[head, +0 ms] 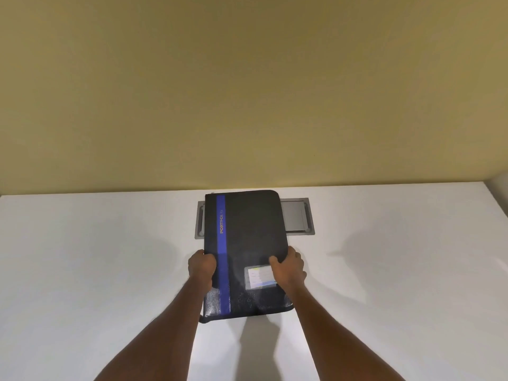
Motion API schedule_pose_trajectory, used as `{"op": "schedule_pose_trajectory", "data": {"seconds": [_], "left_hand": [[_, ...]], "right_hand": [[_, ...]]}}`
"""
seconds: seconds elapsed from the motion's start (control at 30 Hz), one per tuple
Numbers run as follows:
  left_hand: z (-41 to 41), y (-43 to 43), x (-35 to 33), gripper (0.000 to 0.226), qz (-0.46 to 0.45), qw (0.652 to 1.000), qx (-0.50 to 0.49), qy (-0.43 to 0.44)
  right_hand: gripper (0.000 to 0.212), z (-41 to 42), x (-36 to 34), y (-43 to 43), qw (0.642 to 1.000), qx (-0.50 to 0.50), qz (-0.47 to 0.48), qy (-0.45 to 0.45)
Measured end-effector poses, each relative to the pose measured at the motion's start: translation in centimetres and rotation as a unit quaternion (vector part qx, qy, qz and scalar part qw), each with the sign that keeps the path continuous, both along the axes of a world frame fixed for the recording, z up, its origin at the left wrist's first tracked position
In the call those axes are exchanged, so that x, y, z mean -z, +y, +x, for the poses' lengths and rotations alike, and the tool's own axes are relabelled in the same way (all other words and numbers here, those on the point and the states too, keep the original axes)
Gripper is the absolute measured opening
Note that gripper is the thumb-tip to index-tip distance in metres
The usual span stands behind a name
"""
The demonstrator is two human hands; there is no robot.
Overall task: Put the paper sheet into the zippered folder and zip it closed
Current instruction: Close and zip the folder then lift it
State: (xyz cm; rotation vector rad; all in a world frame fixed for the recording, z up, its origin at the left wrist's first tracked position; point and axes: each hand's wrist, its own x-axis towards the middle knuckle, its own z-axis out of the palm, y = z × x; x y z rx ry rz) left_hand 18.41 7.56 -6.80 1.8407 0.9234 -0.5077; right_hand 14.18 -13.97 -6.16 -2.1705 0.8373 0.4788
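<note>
Spreading across the lower half of the view, a white desk (82,270) is seen against a plain yellow wall (247,78), with a grey recessed cable hatch (298,218) set into it near the wall. Over that hatch a black zippered folder (247,224) is held, apparently raised at its near end above the desk, since a shadow is cast beneath it. A blue stripe (222,270) runs down its cover, lettered "PORTFOLIO", and a small clear label window (259,277) with a card in it sits near the right edge.

The folder is gripped at both long edges: the left hand (202,268) is closed over the stripe side, and the right hand (288,269) is clamped on the opposite edge, its fingers partly over the label window.

The folder appears shut, so nothing of its contents can be told. No paper sheet is visible anywhere on the desk; whether it is already inside cannot be told.

The step in hand is judged to be positioning the folder. It would best be laid flat and square on the desk, with the zip edge kept reachable and one hand left on the cover as an anchor, so that the zip can be checked along its full run.
</note>
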Motion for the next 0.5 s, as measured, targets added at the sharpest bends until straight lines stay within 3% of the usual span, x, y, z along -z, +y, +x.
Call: {"op": "schedule_pose_trajectory", "data": {"seconds": [0.13, 0.27, 0.5], "left_hand": [[-1.7, -0.1, -1.5, 0.036, 0.078, 0.996, 0.045, -0.018], [-4.8, -0.5, -2.4, 0.039, 0.147, 0.984, 0.083, -0.049], [-12.5, -2.7, -2.9, 0.017, 0.184, 0.957, 0.183, -0.127]], "right_hand": [[0.066, -0.9, -1.1, 0.8, 0.996, -0.053, -0.063, -0.038], [0.072, -3.2, -2.3, 2.6, 0.991, -0.095, -0.064, -0.067], [0.069, -10.5, -2.8, 4.0, 0.972, -0.199, -0.055, -0.108]]}}
